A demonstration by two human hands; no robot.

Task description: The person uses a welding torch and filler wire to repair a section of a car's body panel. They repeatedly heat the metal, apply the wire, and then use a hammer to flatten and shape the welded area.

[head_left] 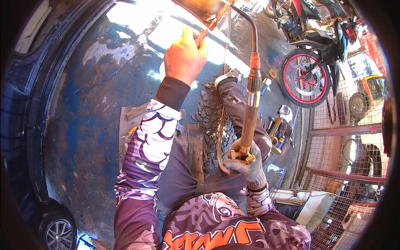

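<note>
Outdoor yard, blue car body ahead. We pinch thin rod (201, 36) in left hand (184, 54), fingers closed. Gloved right hand (246, 160) fully gripping torch (251, 96), long axis toward rusty panel (204, 10); rod tip nearer panel.

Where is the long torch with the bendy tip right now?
In the head view, the torch stands right of centre, gripped at its brass base by the gloved right hand, its curved tip reaching up toward the rusty metal piece.
</note>
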